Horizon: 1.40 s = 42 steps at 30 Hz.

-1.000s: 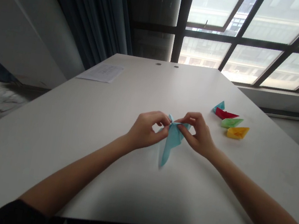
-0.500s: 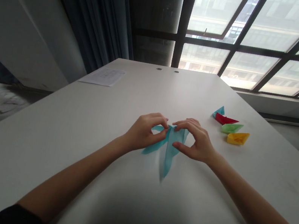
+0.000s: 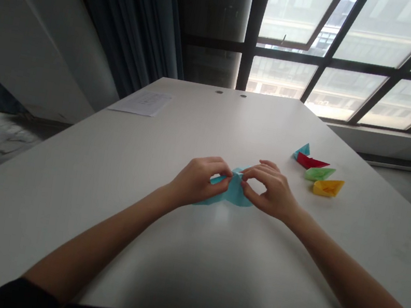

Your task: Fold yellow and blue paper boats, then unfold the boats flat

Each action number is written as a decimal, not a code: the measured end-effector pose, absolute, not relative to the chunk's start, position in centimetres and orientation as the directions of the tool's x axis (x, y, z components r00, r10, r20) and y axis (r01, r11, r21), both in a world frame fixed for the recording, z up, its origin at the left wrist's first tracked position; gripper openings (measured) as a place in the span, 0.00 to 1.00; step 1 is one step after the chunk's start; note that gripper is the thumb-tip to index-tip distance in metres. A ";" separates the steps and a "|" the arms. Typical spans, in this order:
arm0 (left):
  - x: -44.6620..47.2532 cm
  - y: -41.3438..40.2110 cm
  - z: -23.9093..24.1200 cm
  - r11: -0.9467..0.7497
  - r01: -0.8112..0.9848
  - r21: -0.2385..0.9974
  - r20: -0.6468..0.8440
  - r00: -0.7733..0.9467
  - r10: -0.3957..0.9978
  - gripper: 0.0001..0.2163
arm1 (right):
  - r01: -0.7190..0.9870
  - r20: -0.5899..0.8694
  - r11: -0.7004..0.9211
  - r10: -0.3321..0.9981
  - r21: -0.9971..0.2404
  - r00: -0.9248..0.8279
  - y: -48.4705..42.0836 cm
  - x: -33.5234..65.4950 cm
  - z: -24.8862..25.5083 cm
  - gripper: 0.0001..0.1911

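Note:
A creased sheet of light blue paper [image 3: 237, 195] is held just above the white table, between my two hands. My left hand [image 3: 203, 180] pinches it near its upper middle, thumb against fingers. Close beside that spot, my right hand [image 3: 271, 190] pinches the same paper between thumb and index finger. A small pale fold shows between the fingertips. Parts of the paper's sides are hidden behind both hands.
On the right of the white table [image 3: 107, 174] stand folded paper boats: a blue one [image 3: 302, 150], a red one [image 3: 311, 162], a green one [image 3: 319, 174] and a yellow one [image 3: 328, 187]. A printed sheet [image 3: 141, 103] lies at the far left.
The strip of blue paper that hung toward me has swung up, and the paper now spreads wider between my hands. My right thumb has closed onto it.

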<state>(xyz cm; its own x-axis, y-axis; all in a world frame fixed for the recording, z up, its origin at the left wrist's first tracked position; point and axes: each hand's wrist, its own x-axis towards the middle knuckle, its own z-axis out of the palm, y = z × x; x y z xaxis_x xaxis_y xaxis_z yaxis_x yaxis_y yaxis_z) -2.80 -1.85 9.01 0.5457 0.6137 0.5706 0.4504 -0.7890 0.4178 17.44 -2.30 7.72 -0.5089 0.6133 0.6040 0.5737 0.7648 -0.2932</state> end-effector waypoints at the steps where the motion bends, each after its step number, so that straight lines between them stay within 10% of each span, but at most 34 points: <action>1: -2.8 -1.8 9.1 -0.780 0.453 0.431 0.565 0.539 0.625 0.04 | 0.575 0.603 0.765 0.613 -0.291 -0.511 -2.3 17.5 7.7 0.03; 6: -3.0 -1.8 9.4 -0.733 0.416 0.538 0.471 0.573 0.671 0.06 | 0.569 0.588 0.741 0.651 -0.355 -0.480 -2.3 17.5 7.9 0.03; 11: -3.9 -2.2 10.0 -0.696 0.316 0.645 0.363 0.674 0.643 0.12 | 0.504 0.353 0.482 0.874 -0.716 -0.334 -2.3 17.8 7.8 0.06; 17: -4.0 -3.1 9.8 -0.655 0.350 0.669 0.283 0.695 0.661 0.41 | 0.260 -0.020 0.058 0.958 -0.964 -0.288 -1.6 18.0 7.1 0.12; 22: -3.3 -2.3 8.2 -0.424 0.390 0.817 0.171 0.539 0.825 0.27 | -0.034 -0.196 -0.223 0.910 -0.974 -0.366 -0.7 18.2 5.5 0.17; 28: -3.3 -1.1 6.7 -0.096 0.297 0.950 -0.029 0.389 0.921 0.19 | 0.111 -0.049 -0.001 0.899 -0.994 -0.435 -0.5 19.0 5.4 0.32; 42: -6.3 0.4 6.2 0.209 0.240 0.948 -0.310 0.553 0.773 0.21 | 0.306 -0.096 -0.002 0.951 -0.952 -0.293 0.9 20.8 4.2 0.14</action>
